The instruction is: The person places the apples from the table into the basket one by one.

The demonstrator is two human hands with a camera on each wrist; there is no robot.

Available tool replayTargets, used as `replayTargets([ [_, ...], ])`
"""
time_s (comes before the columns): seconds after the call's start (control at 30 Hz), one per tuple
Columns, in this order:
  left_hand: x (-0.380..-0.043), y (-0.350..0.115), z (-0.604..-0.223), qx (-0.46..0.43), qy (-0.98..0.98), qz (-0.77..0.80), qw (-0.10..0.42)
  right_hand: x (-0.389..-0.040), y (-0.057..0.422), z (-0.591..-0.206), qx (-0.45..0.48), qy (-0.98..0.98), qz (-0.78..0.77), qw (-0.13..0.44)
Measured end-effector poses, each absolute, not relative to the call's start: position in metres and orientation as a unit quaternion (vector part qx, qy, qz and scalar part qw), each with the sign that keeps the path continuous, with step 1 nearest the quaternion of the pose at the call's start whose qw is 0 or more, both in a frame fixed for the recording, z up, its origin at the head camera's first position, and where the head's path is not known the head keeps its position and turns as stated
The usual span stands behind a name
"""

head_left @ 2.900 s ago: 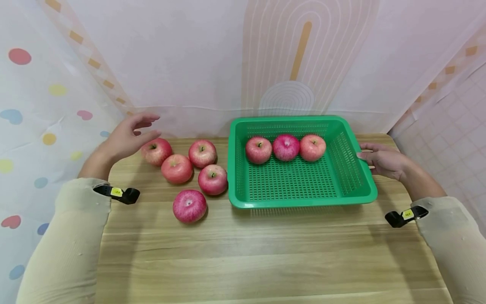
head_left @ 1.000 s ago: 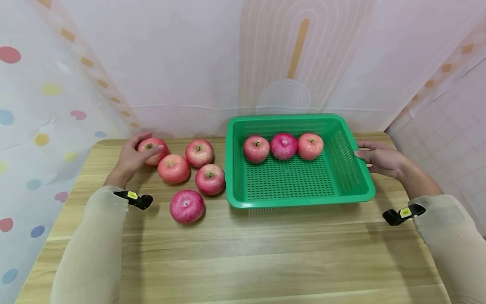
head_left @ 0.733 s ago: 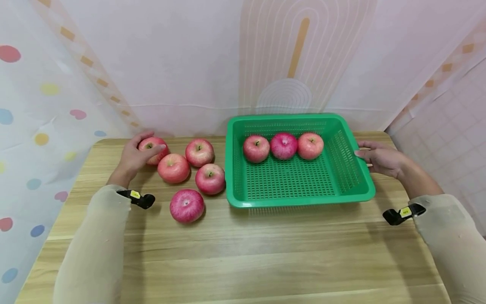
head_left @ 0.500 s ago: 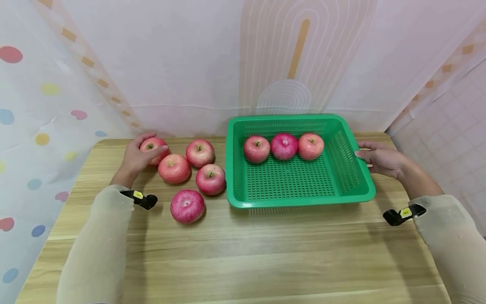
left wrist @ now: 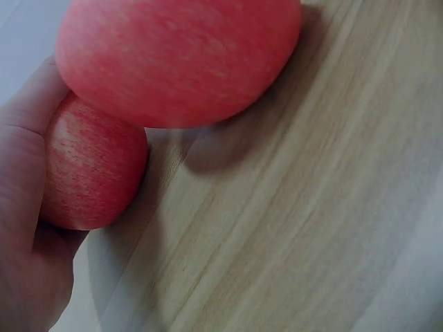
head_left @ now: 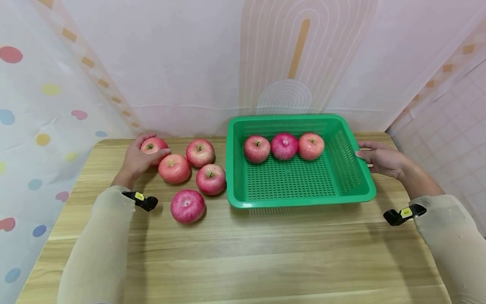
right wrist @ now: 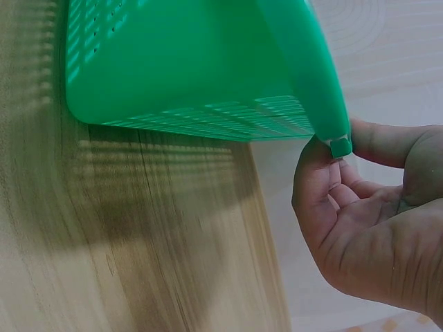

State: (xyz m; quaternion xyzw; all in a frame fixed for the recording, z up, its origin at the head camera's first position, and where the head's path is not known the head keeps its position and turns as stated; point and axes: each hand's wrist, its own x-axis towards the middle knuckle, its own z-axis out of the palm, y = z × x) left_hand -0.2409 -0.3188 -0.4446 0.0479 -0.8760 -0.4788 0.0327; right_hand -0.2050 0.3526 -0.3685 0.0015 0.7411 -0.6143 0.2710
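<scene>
My left hand (head_left: pixel 136 160) is around the rear-left red apple (head_left: pixel 153 145), thumb along its near side and fingers behind it. In the left wrist view that same apple (left wrist: pixel 93 166) sits against the palm, and a pinker apple (left wrist: pixel 180 55) is close in front. My right hand (head_left: pixel 385 161) pinches the right rim of a green plastic basket (head_left: pixel 300 202) between thumb and fingers, as the right wrist view also shows at the rim (right wrist: pixel 322 83). Inside the basket, three apples (head_left: pixel 284 146) stand in a row toward the back.
Left of the basket, more apples stand on the wooden table (head_left: pixel 243 253): a pink one (head_left: pixel 174 169), two near the basket's left side (head_left: pixel 211 179), and a darker one (head_left: pixel 187 206) in front. A patterned cloth wall (head_left: pixel 182 63) rises behind the table.
My left hand has come down from above the rear-left apple and closed around it, lately edging slightly right with it. The right hand keeps its hold on the basket rim.
</scene>
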Motion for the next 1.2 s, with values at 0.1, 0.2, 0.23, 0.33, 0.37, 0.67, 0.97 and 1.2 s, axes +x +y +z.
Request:
replayTargets([
  [0.1,-0.2411,-0.3183,-0.4453,0.047,-0.877,-0.476,0.035,-0.205,0.3528,-0.3691,0.003,0.744,-0.61,0.271],
  [0.2,-0.2415,-0.3183,-0.4467,0.045,-0.879,-0.473,0.037,-0.2049,0.3527,-0.3692,0.004,0.747,-0.607,0.271],
  [0.23,-0.2417,-0.3183,-0.4472,0.044,-0.88,-0.472,0.038,-0.2048,0.3526,-0.369,0.003,0.746,-0.608,0.271],
  [0.33,-0.2418,-0.3184,-0.448,0.043,-0.882,-0.466,0.043,-0.2044,0.3525,-0.3681,0.001,0.742,-0.613,0.271],
  [0.37,-0.2419,-0.3186,-0.4483,0.043,-0.884,-0.464,0.044,-0.2043,0.3524,-0.3678,0.0,0.741,-0.615,0.271],
  [0.67,-0.2423,-0.3175,-0.4487,0.042,-0.891,-0.45,0.05,-0.204,0.3526,-0.3666,0.0,0.737,-0.62,0.27],
  [0.97,-0.2417,-0.3177,-0.4479,0.056,-0.889,-0.453,0.04,-0.2045,0.3526,-0.3676,0.003,0.739,-0.617,0.269],
  [1.2,-0.2434,-0.3189,-0.4456,0.06,-0.888,-0.455,0.036,-0.2048,0.3515,-0.3665,0.006,0.743,-0.611,0.272],
])
